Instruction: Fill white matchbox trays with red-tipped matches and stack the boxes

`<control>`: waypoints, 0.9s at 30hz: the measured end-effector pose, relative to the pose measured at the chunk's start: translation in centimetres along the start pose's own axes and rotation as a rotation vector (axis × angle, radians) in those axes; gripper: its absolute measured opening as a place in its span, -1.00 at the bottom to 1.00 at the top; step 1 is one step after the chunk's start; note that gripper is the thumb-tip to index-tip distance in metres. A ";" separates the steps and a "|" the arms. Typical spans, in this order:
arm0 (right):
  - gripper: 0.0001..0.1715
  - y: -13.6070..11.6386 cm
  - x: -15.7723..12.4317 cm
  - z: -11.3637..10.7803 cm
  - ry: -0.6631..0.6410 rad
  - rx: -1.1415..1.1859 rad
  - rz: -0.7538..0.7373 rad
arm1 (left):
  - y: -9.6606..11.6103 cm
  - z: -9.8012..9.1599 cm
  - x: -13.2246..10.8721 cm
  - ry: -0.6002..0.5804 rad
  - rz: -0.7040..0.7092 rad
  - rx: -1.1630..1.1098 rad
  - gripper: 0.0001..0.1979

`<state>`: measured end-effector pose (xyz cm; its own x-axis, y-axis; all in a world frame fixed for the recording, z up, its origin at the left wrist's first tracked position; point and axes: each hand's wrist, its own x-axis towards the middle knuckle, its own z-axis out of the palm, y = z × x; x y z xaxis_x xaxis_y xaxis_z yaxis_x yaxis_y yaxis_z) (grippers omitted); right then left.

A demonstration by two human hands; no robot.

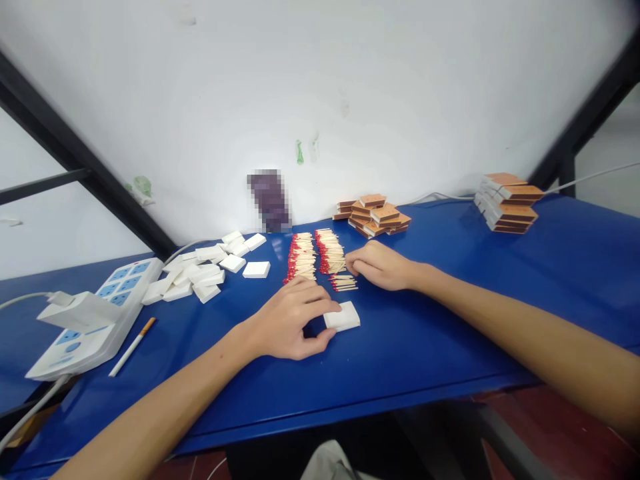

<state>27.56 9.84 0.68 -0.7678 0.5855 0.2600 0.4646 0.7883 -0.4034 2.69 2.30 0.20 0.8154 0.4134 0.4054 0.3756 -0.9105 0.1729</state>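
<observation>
My left hand (pixel 290 320) rests on the blue table (pixel 425 340) with thumb and fingers closed around a small white matchbox tray (pixel 343 316). My right hand (pixel 380 267) lies just behind it, fingers curled and pinching at the edge of the right pile of red-tipped matches (pixel 330 252). A few loose matches (pixel 344 283) lie under its fingertips. A second pile of matches (pixel 301 257) sits to the left of the first.
White inner trays (pixel 210 267) are heaped at the left. Orange matchbox sleeves (pixel 375 215) are piled behind the matches; a taller stack (pixel 507 201) stands far right. A white power strip (pixel 95 307) and a cigarette (pixel 133 347) lie at the left edge.
</observation>
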 end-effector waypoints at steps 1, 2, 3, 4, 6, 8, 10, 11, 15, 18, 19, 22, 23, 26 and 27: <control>-0.73 0.0 0.0 0.0 -0.011 0.003 -0.004 | 0.0 0.0 0.0 -0.001 -0.002 -0.001 -0.74; -0.73 0.0 0.0 0.1 -0.020 0.007 -0.007 | 0.0 0.0 0.0 -0.002 -0.004 -0.001 -0.75; -0.74 0.0 0.0 0.1 -0.028 0.009 -0.008 | 0.0 0.0 0.0 -0.002 -0.004 -0.001 -0.75; -0.75 0.0 0.1 0.2 -0.034 0.009 -0.002 | 0.0 0.0 0.1 -0.003 -0.003 -0.001 -0.75; -0.79 -0.1 0.0 0.3 -0.033 0.001 0.033 | 0.0 0.0 0.1 -0.006 -0.004 -0.003 -0.75; -0.86 -0.2 0.0 0.4 -0.019 -0.017 0.078 | 0.0 0.0 0.1 -0.006 -0.005 -0.005 -0.75; -0.83 -0.3 0.0 0.6 -0.008 -0.030 0.100 | 0.0 0.1 0.1 -0.001 0.000 -0.004 -0.75; -0.79 -0.4 0.0 0.6 -0.006 -0.032 0.102 | 0.0 0.1 0.1 0.005 0.003 0.000 -0.75; -0.68 -0.6 0.1 0.7 -0.059 -0.054 0.107 | -0.1 0.1 0.0 0.025 0.014 0.013 -0.76; -0.58 -0.7 0.2 0.6 -0.107 -0.092 0.098 | -0.1 0.2 0.0 0.024 0.017 0.012 -0.76; -0.56 -0.7 0.2 0.6 -0.114 -0.098 0.097 | -0.1 0.2 0.0 0.022 0.018 0.012 -0.76; -0.57 -0.7 0.3 0.6 -0.124 -0.099 0.104 | -0.1 0.2 0.0 0.019 0.019 0.009 -0.76; -0.57 -0.7 0.3 0.6 -0.125 -0.098 0.107 | -0.1 0.2 0.0 0.018 0.018 0.009 -0.76; -0.57 -0.8 0.3 0.5 -0.126 -0.092 0.113 | -0.1 0.2 -0.1 0.015 0.015 0.007 -0.76; -0.58 -0.8 0.3 0.5 -0.127 -0.088 0.116 | -0.1 0.2 -0.1 0.014 0.013 0.006 -0.76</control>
<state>26.76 9.25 0.67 -0.7541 0.6489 0.1013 0.5854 0.7340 -0.3442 2.69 2.39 -0.02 0.8142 0.4010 0.4199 0.3676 -0.9158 0.1617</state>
